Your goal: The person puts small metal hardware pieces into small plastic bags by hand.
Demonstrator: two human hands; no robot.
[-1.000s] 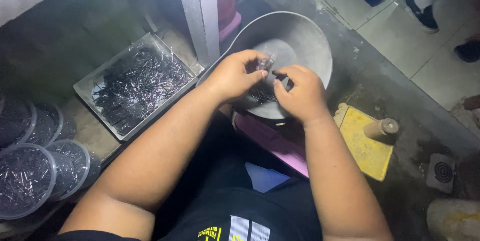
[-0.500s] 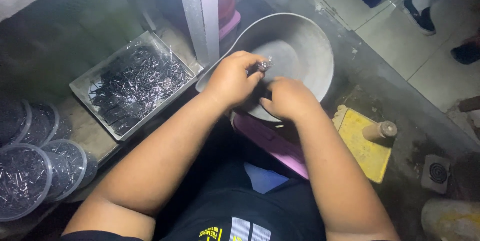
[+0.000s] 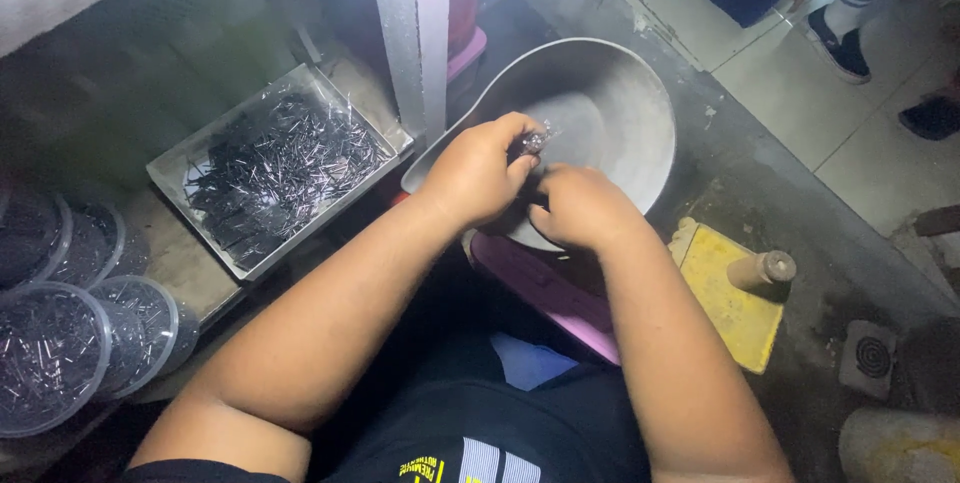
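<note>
The left hand (image 3: 478,175) has its fingers pinched together on a small shiny piece (image 3: 535,141), held above the near rim of a grey metal bowl (image 3: 610,113). The right hand (image 3: 580,205) sits just beside it, touching the left, its fingers curled under; whether they grip anything cannot be told. The bowl looks bare inside where it shows.

To the left, on the bench (image 3: 185,263), a rectangular metal tray (image 3: 170,178) holds a loose heap of thin dark and silvery pins (image 3: 280,168). At the far left edge stand round clear plastic tubs: one near the front (image 3: 45,358) filled with the same pins, a second (image 3: 150,328) just beside it, and at least two more behind (image 3: 60,238), partly cut off, so four can be counted.

A pale upright post (image 3: 415,33) rises between tray and bowl. A pink stool edge (image 3: 545,288) lies under the hands. On the floor to the right is one yellow block (image 3: 730,293) with a short wooden peg (image 3: 765,268) on it, and a round floor drain (image 3: 872,358) beyond. Another person's foot in a dark shoe (image 3: 840,43) stands at the top right.
</note>
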